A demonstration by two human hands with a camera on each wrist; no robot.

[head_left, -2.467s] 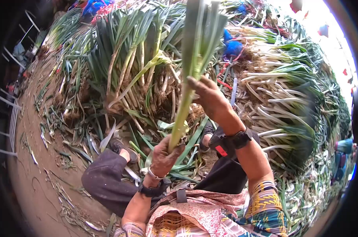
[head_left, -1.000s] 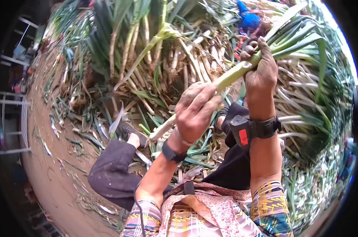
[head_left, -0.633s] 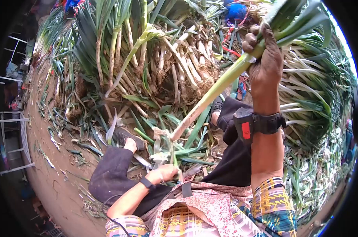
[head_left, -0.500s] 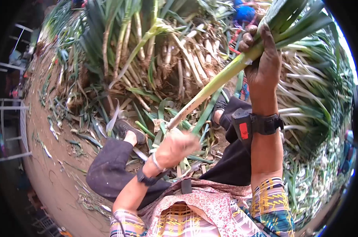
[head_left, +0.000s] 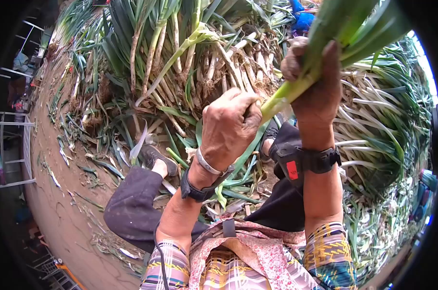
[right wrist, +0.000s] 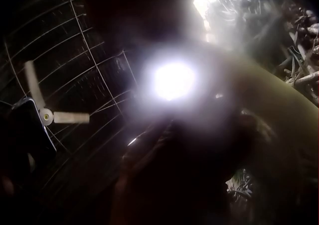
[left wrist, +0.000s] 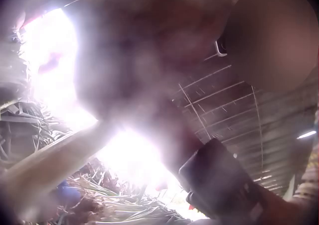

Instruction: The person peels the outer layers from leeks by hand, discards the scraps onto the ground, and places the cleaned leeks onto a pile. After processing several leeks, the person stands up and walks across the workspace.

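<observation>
A thick leek (head_left: 278, 103) slants up to the right in the head view, its green leaves fanning beyond the top edge. My right hand (head_left: 320, 96) grips its upper stalk just below the leaves. Lower down, my left hand (head_left: 228, 128) has its fingers curled at the stalk, and the root end is hidden behind this fist. In the left wrist view, the pale stalk (left wrist: 55, 165) crosses the lower left in front of bright glare. The right wrist view is dark, with part of the stalk (right wrist: 279, 100) curving along the right.
Unpeeled leeks (head_left: 180, 58) with muddy roots stand heaped ahead. White-stemmed leeks (head_left: 373, 116) lie stacked at the right. Cut leaves (head_left: 238, 188) litter the ground between the feet, and more scraps (head_left: 373, 232) cover the right side. A metal rack (head_left: 16, 150) stands far left.
The leek has tilted from upright toward the right. My left hand dropped low with a peeled strip hanging from the leek's lower end, then rose again to the stalk.
</observation>
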